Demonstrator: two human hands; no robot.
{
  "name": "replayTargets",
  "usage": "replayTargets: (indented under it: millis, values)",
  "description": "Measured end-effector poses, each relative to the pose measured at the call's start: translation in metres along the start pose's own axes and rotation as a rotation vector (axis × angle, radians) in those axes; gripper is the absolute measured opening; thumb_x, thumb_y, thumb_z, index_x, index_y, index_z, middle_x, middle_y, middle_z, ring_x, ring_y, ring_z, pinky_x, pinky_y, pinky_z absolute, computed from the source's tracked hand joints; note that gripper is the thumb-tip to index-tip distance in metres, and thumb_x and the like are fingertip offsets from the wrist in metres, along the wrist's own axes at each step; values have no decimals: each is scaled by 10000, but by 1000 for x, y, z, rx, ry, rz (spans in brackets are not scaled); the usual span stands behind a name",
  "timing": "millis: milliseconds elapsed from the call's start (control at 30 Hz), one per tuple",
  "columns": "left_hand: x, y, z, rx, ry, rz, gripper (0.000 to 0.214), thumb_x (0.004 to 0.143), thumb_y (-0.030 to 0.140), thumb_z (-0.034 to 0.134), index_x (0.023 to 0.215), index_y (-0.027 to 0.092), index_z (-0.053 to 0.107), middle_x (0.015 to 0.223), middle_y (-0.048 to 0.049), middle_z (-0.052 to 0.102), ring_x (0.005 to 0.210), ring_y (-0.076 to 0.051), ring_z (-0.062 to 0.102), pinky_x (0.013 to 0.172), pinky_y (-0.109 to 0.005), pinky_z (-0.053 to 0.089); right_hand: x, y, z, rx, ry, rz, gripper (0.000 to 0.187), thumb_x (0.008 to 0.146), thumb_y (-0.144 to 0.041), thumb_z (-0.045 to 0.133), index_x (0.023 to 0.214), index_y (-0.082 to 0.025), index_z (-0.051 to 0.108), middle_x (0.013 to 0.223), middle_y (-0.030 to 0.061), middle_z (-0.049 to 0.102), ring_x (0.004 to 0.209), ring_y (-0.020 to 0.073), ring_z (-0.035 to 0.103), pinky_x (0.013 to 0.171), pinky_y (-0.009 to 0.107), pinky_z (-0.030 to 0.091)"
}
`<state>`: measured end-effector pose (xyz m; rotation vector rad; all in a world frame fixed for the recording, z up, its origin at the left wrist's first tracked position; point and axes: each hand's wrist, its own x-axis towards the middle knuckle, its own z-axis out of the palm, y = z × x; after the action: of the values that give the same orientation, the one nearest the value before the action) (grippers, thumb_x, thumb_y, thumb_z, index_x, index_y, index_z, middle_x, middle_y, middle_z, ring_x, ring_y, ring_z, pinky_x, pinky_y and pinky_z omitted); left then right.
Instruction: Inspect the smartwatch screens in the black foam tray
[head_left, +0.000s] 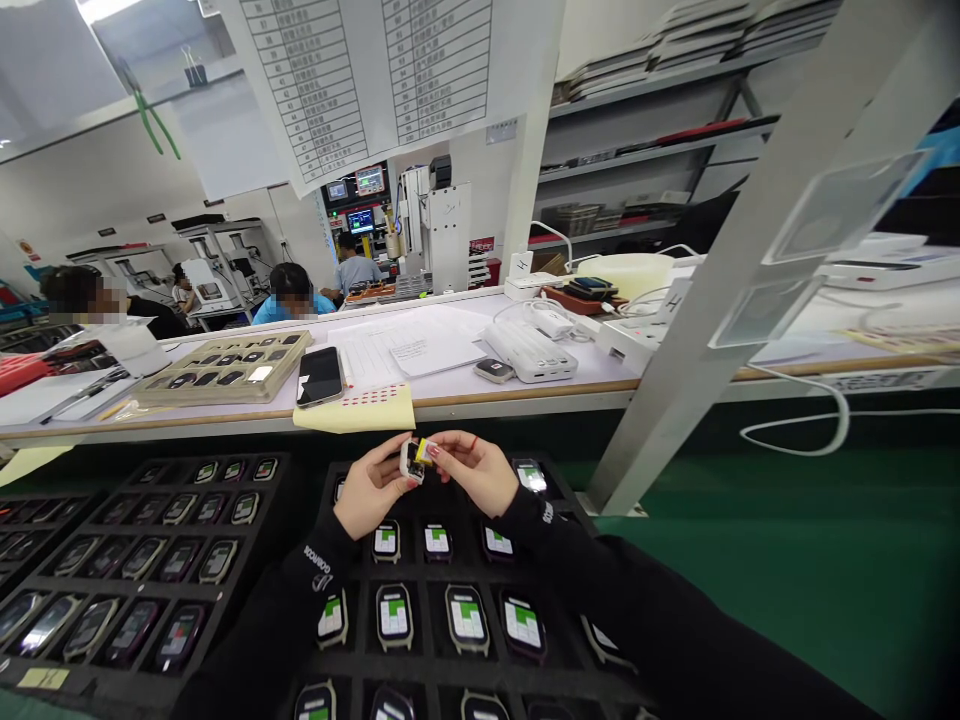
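My left hand [371,488] is closed around a small white smartwatch body [411,461], held above a black foam tray [427,580]. My right hand [474,470] pinches a small yellow piece [424,451] against the top of that watch body. Both hands meet over the far edge of the tray, just below the raised shelf. The tray under my forearms holds several watch bodies with lit green and white screens [466,617].
A second black tray [142,560] of dark-screened watches lies to the left. The raised shelf holds a phone [320,376], a beige tray [225,368], yellow label sheet [360,408], papers and a white power bank [531,352]. A slanted metal post [720,270] stands to the right. Other people sit beyond.
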<state>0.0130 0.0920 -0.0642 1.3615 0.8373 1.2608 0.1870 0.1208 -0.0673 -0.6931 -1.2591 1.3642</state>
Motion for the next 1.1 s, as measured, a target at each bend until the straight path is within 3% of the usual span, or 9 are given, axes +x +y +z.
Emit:
replayTargets:
  millis: [233,700,933,1100]
  values:
    - [-1,4,1,-7,-6,-16,659,658,269,826,1256,159,571,1308,-158,579,1138,-273,606,973,-370,507,-4,4,4,-27,-15,26,517,606,-578,828,847,-143,685,744,64,657,632,156,586,487,229,483]
    - [-4,6,1,11,-35,-20,674,664,285,825,1274,165,566,1272,-158,606,1152,-286,594,986,-376,496,-4,11,11,-47,49,-29,477,571,-562,847,744,-158,662,761,64,658,542,132,535,392,222,413]
    - [-5,7,-1,27,-56,-40,680,669,267,820,1287,160,556,1274,-157,604,1141,-285,601,985,-380,493,-2,15,11,22,39,-7,538,523,-462,901,855,-173,591,717,-9,574,592,129,548,394,197,481]
    - [-7,6,-3,16,-79,-47,664,658,243,826,1267,157,574,1238,-160,628,1109,-285,621,959,-390,510,-1,16,5,62,-45,77,574,540,-457,895,949,-153,629,695,-21,560,605,133,580,454,228,545]
